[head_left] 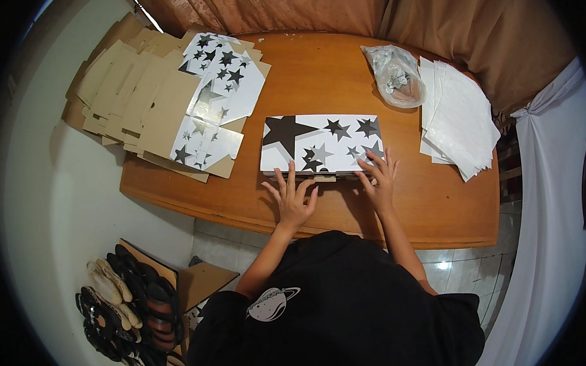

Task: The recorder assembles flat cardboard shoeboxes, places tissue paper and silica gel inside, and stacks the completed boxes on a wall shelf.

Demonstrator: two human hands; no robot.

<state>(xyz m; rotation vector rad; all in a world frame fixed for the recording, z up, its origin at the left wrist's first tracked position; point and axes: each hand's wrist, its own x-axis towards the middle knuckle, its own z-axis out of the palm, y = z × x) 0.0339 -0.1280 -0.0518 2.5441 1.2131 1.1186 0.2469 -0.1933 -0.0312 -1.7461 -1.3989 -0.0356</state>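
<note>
A white cardboard box printed with black and grey stars lies on the wooden table in front of me, its lid down. At the middle of its near edge a small brown tab sticks out. My left hand is at the left part of that near edge, fingers spread, with fingertips at the rim and nothing gripped. Over the near right corner is my right hand, its fingers apart and some of them resting on the lid.
Flat unfolded cardboard boxes are piled at the table's left, a star-printed one on top. Back right are a clear plastic bag and white paper sheets. Several sandals are on the lower left, below the table.
</note>
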